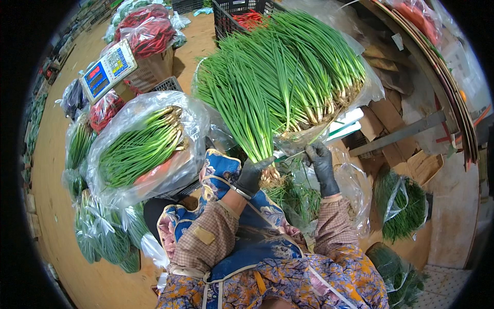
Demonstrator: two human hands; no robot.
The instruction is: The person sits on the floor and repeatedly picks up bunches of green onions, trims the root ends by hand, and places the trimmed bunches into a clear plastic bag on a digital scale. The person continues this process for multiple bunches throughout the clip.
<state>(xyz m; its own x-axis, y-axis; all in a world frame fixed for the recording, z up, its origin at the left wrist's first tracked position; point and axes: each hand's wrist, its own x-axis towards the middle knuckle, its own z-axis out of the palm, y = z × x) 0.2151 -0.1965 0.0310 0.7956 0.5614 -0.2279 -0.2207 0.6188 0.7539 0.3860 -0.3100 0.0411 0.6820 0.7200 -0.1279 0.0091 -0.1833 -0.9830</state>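
Around the white stalks of a bunch of green onions (pixel 247 112), my gloved left hand (pixel 252 175) is closed, with the roots sticking out below. A thin strip (pixel 295 155) runs from beside that hand to the pinched fingertips of my right hand (pixel 321 166), which wears a dark glove too. Whether the strip is a leaf or a tie I cannot tell. Beyond both hands a large heap of green onions (pixel 308 65) lies on clear plastic, roots towards the right. Loose green trimmings (pixel 299 197) lie in a plastic bag under my hands.
At left, an open plastic bag (pixel 193 108) holds more green onions (pixel 142 148). A digital scale display (pixel 108 71) stands behind it. Bagged red chillies (pixel 146 31) and a black crate (pixel 227 23) are farther back. Bagged greens (pixel 403 208) and a metal bar (pixel 401 132) are at right.
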